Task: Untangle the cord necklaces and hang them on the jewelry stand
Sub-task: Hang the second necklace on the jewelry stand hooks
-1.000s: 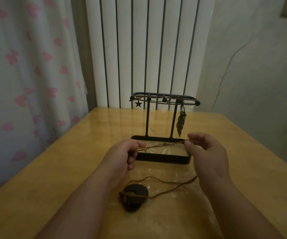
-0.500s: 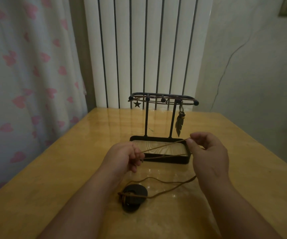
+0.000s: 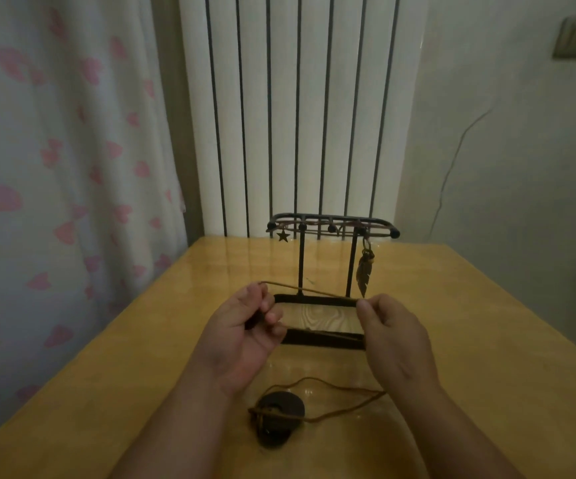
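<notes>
Spanning the wooden counter (image 3: 487,340), the scene holds the jewelry stand (image 3: 328,264) upright at centre, with a star charm (image 3: 282,235) and a feather pendant (image 3: 362,274) already hanging from its top rail. The left hand (image 3: 245,337) and right hand (image 3: 393,337) each pinch the brown cord (image 3: 314,292) with closed fingers (image 3: 362,305), stretching it taut just before the stand. The dark disc pendant (image 3: 279,420) lies on the counter near the wrists; lifting unevenly could probably swing it into the stand or re-knot the slack loop.
</notes>
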Demonstrator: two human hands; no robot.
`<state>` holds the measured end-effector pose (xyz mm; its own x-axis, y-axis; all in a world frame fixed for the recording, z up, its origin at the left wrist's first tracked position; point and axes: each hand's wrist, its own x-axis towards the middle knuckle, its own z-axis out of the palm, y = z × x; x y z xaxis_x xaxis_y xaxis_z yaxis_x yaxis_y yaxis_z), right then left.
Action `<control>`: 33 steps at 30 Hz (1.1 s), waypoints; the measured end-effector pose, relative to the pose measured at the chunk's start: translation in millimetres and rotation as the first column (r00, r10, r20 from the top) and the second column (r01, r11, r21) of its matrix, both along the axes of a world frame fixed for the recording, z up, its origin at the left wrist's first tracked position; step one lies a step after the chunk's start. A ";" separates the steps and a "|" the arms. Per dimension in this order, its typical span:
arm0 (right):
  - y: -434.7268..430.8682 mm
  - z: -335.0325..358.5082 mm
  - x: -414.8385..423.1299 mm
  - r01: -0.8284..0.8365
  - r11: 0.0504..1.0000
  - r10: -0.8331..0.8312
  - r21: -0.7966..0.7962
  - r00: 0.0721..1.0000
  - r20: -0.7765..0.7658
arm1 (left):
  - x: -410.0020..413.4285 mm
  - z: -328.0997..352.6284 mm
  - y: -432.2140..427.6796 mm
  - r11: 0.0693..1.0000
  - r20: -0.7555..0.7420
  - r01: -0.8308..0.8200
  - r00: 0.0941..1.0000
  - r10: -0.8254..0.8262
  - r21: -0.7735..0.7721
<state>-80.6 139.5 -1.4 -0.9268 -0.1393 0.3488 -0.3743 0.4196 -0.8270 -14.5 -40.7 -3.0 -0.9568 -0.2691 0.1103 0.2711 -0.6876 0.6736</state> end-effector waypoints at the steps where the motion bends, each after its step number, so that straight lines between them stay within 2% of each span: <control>1: 0.1 2.8 0.7 -0.031 0.999 0.031 0.027 0.999 0.023 | 1.8 0.9 -2.4 1.000 0.004 0.010 1.000 -0.010 -0.026; 6: 5.1 25.2 2.4 -0.104 0.995 0.103 0.001 0.990 0.094 | 8.3 8.2 -12.6 0.988 0.116 0.021 0.993 -0.004 -0.150; 9: 6.0 40.0 1.0 -0.122 0.992 0.119 0.017 0.988 0.093 | 4.2 13.8 -16.0 0.995 0.159 -0.013 0.987 0.029 -0.101; 12: 5.2 52.7 -1.4 -0.195 0.980 0.185 0.040 0.967 0.173 | -2.6 25.3 -19.3 0.996 0.178 -0.090 0.980 0.092 -0.019; 14: 3.8 57.4 -2.8 -0.225 0.972 0.208 0.062 0.956 0.209 | -6.1 30.6 -22.3 0.990 0.192 -0.140 0.971 0.141 -0.019; 19: -15.1 63.8 -7.3 -0.088 0.996 0.087 0.029 0.996 0.025 | -18.4 48.7 -27.3 0.946 0.172 -0.236 0.946 0.276 -0.221; 24: -31.3 71.5 -13.6 0.012 0.988 -0.021 -0.152 0.998 -0.057 | -33.5 71.4 -29.8 0.933 0.105 -0.292 0.942 0.318 -0.208; 33: -53.5 91.8 -40.0 0.100 0.974 -0.123 -0.205 0.987 -0.105 | -62.7 77.2 -29.3 0.916 0.131 -0.378 0.909 0.395 -0.136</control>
